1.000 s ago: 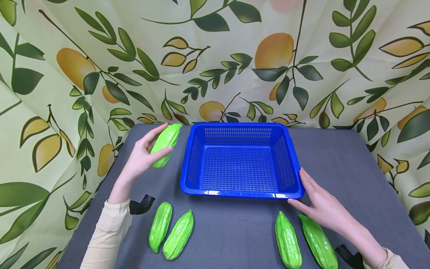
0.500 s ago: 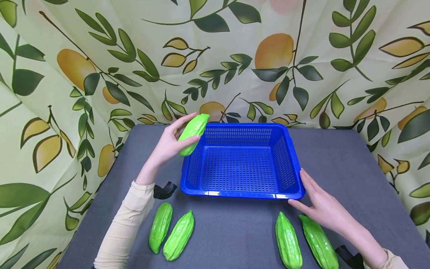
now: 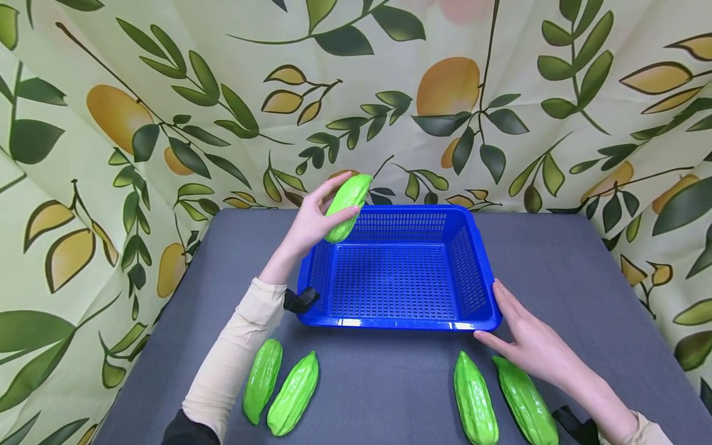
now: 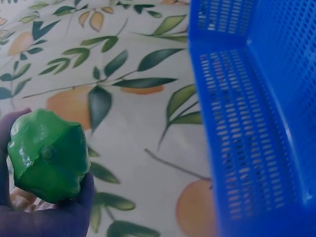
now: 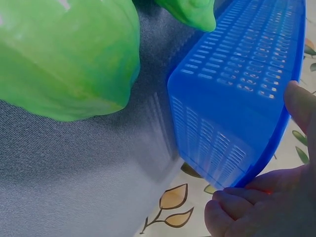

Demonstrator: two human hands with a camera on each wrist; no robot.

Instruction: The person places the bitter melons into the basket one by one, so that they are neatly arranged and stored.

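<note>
My left hand (image 3: 314, 217) grips a green, ridged bitter melon (image 3: 349, 207) above the left back part of a blue plastic basket (image 3: 389, 324). In the left wrist view the bitter melon (image 4: 47, 153) shows end-on, with fingers and thumb around it. The basket holds nothing that I can see. Against its right front corner rests my right hand (image 3: 536, 343), thumb at the front rim and fingers mostly straight along the right side. In the right wrist view that hand (image 5: 266, 207) touches the basket's rim (image 5: 281, 133).
Two bitter melons lie front left, the outer one (image 3: 262, 382) beside the inner one (image 3: 293, 394). Two more lie front right, one (image 3: 475, 398) left of the other (image 3: 525, 402), which is close below my right forearm. A grey cloth (image 3: 384, 389) covers the table; patterned fabric (image 3: 356, 111) hangs behind.
My left hand has carried the bitter melon rightward and slightly up, from beside the basket to above its left back part. The right hand has stayed at the basket's corner.
</note>
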